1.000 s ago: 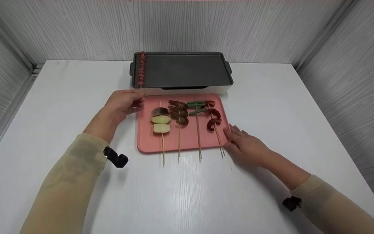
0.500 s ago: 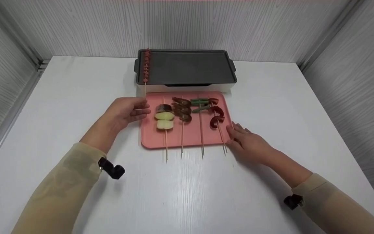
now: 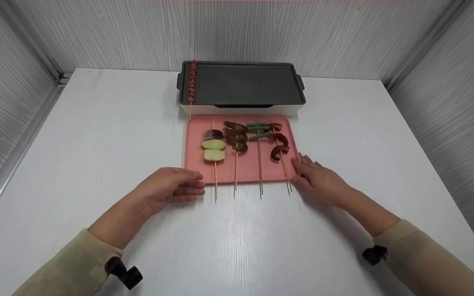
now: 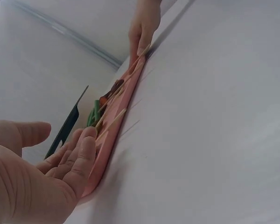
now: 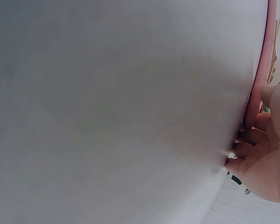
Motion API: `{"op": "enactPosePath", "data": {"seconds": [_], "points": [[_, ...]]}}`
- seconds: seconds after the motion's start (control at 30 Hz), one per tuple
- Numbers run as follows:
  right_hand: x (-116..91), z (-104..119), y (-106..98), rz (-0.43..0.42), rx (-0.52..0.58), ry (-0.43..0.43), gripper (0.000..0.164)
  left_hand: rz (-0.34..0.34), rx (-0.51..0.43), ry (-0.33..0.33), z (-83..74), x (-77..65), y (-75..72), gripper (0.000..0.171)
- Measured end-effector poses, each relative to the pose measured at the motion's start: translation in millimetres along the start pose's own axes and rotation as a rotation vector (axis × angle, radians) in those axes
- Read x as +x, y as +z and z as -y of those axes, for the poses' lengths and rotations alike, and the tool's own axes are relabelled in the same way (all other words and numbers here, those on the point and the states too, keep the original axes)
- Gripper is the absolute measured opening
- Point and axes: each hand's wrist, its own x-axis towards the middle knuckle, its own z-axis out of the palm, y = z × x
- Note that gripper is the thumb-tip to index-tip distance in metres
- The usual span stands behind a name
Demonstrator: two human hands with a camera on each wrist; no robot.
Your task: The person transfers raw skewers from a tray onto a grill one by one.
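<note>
In the head view my left hand (image 3: 175,191) is beside the front left corner of a pink tray (image 3: 245,166), thumb and fingers apart and holding nothing. The left wrist view shows its fingers extended close to the tray's edge. My right hand (image 3: 319,181) grips the tray's front right corner, thumb at the front edge and fingers along the side. On the tray lie a skewer of pale round slices (image 3: 214,155), a shrimp skewer (image 3: 237,137), a green bean skewer (image 3: 258,128) and an octopus tentacle skewer (image 3: 280,139), handles over the front rim.
Right behind the tray stands a white grill with a dark griddle plate (image 3: 245,84). A skewer of red pieces (image 3: 192,82) lies along the plate's left end, its stick reaching over the front. White table (image 3: 237,246) surrounds everything, with panel walls at the back and sides.
My left hand has let go of the red skewer, leaving it on the griddle plate, and has come back toward the tray's front left corner. The right hand stays at the tray's corner.
</note>
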Motion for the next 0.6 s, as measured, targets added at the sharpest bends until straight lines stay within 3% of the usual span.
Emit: {"op": "enactPosePath", "data": {"seconds": [0.27, 0.6], "points": [[-0.3, -2.0, 2.7, -0.001, -0.009, 0.008, 0.067, 0.022, 0.01, -0.061, 16.5, 0.6, 15.8, 0.04], [-1.0, 1.6, -0.3, 0.005, 0.0, 0.008, 0.068, 0.031, -0.052, -0.069, 20.1, 6.2, 26.4, 0.048]]}}
